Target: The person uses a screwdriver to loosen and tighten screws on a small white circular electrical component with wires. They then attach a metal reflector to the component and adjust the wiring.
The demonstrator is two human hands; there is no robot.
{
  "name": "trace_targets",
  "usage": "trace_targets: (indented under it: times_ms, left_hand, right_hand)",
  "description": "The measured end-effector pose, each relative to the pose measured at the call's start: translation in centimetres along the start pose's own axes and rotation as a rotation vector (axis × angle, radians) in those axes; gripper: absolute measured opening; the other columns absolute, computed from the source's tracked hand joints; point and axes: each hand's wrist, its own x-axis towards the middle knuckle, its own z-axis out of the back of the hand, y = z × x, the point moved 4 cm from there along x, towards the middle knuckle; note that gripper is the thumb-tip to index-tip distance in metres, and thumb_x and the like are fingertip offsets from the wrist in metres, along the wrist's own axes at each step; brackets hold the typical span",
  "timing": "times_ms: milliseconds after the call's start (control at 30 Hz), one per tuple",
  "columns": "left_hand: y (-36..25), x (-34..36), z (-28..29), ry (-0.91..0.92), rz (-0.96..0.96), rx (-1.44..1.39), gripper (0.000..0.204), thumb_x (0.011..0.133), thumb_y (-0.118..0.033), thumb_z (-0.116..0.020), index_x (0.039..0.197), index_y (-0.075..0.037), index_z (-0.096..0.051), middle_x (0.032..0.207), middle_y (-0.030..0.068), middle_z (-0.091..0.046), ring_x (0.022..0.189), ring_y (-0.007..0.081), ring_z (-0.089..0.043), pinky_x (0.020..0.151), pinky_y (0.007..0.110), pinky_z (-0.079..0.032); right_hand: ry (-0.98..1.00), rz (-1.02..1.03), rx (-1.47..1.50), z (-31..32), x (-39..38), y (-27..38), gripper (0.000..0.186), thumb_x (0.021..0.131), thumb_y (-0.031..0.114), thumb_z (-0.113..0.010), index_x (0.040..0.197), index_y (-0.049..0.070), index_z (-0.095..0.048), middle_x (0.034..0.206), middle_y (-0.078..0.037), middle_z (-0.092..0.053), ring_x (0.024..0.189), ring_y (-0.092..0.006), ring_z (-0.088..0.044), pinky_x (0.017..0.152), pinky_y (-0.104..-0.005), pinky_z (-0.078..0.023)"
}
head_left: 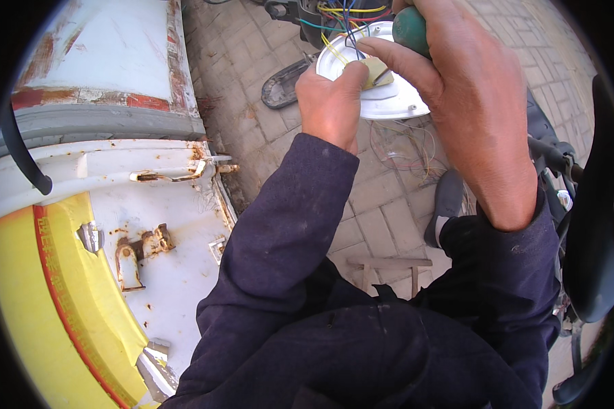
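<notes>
My left hand (331, 95) pinches a small pale yellow block (377, 72) between thumb and fingers. Thin yellow and blue wires (351, 31) run down toward the block from above. Behind it is a white rounded plastic shell (396, 108) with small screw posts along its edge. My right hand (471, 95) is closed round the green rounded handle of a screwdriver (411, 32), above and right of the block. A dark thin piece lies against the block's right side; whether it is the screwdriver's tip I cannot tell.
Bundled wires and black vehicle parts (307, 12) are at the top. A black tray-like part (284, 85) lies on the paving bricks. Loose thin wires (413, 153) lie near my shoe (447, 201). A rusty white metal body (170, 204) stands left; a small wooden stool (389, 262) is below.
</notes>
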Motion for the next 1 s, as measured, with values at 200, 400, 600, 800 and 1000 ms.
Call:
trace_targets:
  times_ms: [200,400,600,800,1000]
  left_hand:
    - [0.8,0.3,1.0,-0.063,0.281,-0.116,0.037,0.086,-0.010,-0.067,0.120,0.002,-0.058,0.107,0.0094,-0.067,0.094,0.0196,-0.070,0.074,0.031,-0.057]
    - [0.5,1.0,2.1,-0.086,0.431,-0.264,0.034,0.088,-0.013,-0.067,0.121,-0.008,-0.057,0.108,0.0033,-0.066,0.079,0.0095,-0.063,0.049,0.022,-0.038]
    - [0.7,1.0,2.0,-0.040,0.476,-0.340,0.030,0.090,-0.014,-0.066,0.119,-0.010,-0.058,0.105,0.0017,-0.066,0.070,0.0057,-0.056,0.043,0.023,-0.025]
    - [0.5,0.6,1.3,0.006,0.399,-0.232,0.032,0.093,-0.018,-0.063,0.122,-0.007,-0.056,0.104,0.0036,-0.066,0.067,0.0055,-0.056,0.041,0.021,-0.025]
    - [0.0,0.2,0.6,-0.006,0.321,-0.180,0.033,0.093,-0.020,-0.062,0.122,-0.005,-0.055,0.099,0.0029,-0.065,0.064,0.0037,-0.053,0.042,0.019,-0.026]
  right_hand:
    - [-0.094,-0.407,0.715,2.8,-0.1,-2.2,0.022,0.090,0.022,-0.071,0.096,0.004,-0.060,0.077,-0.004,-0.053,0.068,-0.0117,-0.053,0.061,-0.0275,-0.044]
    - [0.231,-0.466,0.509,0.3,-0.8,-7.1,0.058,0.085,0.058,-0.071,0.108,0.004,-0.070,0.082,-0.007,-0.063,0.077,-0.0155,-0.062,0.069,-0.0247,-0.048]
    - [0.498,-0.666,0.761,-5.8,-3.3,-8.8,0.062,0.083,0.067,-0.069,0.091,0.005,-0.070,0.068,0.000,-0.056,0.064,-0.0106,-0.056,0.060,-0.0232,-0.046]
    - [0.462,-0.758,0.985,-7.7,-4.2,-8.7,0.051,0.086,0.048,-0.071,0.098,-0.001,-0.071,0.071,-0.001,-0.062,0.065,-0.0079,-0.057,0.058,-0.0203,-0.047]
    - [0.449,-0.846,1.130,-7.9,-4.2,-8.9,0.038,0.089,0.032,-0.068,0.106,-0.002,-0.070,0.078,0.000,-0.061,0.069,-0.0063,-0.053,0.062,-0.0234,-0.046]
